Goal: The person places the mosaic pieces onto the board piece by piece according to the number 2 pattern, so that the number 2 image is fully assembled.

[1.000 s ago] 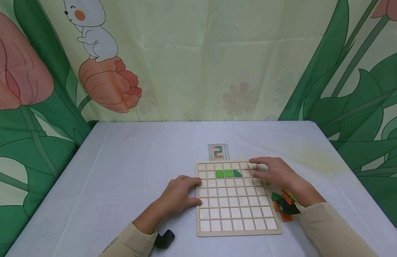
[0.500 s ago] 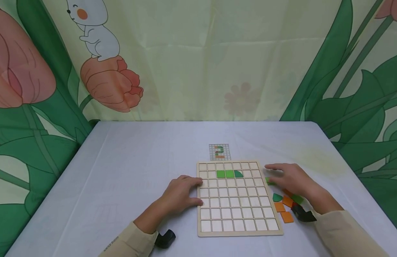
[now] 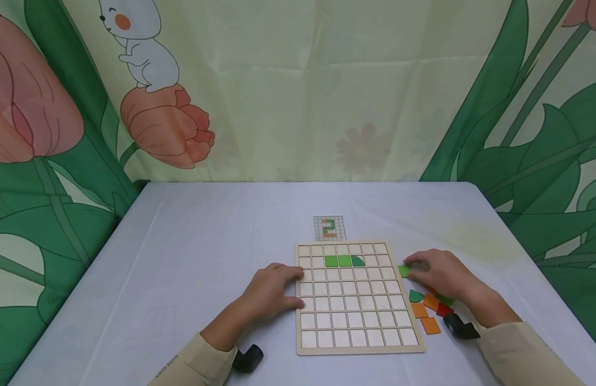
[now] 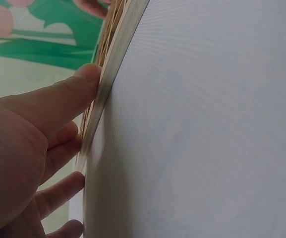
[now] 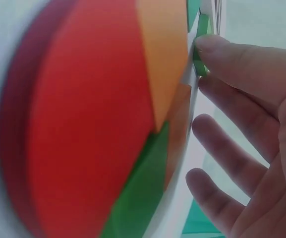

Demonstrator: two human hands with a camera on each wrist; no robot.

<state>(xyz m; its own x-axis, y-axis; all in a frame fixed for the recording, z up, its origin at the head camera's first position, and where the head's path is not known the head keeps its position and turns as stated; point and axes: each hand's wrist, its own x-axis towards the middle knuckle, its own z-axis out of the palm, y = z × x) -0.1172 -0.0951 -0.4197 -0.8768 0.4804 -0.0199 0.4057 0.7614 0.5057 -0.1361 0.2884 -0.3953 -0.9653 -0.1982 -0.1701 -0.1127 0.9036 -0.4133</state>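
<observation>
A wooden grid board (image 3: 358,351) lies on the table, with two light green square tiles (image 3: 337,261) and a dark green quarter-round tile (image 3: 358,261) in its second row. My left hand (image 3: 271,289) rests against the board's left edge, thumb and fingertips touching the rim, as the left wrist view also shows. Right of the board, my right hand (image 3: 442,273) is at a loose green tile (image 5: 201,47); thumb and index finger pinch it while the other fingers stay spread. Part of that tile is hidden by the fingers.
Loose orange tiles (image 3: 430,325), a red tile (image 3: 443,309) and a dark green tile (image 3: 416,296) lie right of the board, below the right hand. A small pattern card (image 3: 329,228) showing a figure 2 lies behind the board. A printed curtain (image 3: 278,96) hangs behind the table.
My right hand has moved off the board's upper right corner, rightward and down to the loose green tile, and its thumb and index finger have closed on it. The left hand has stayed put.
</observation>
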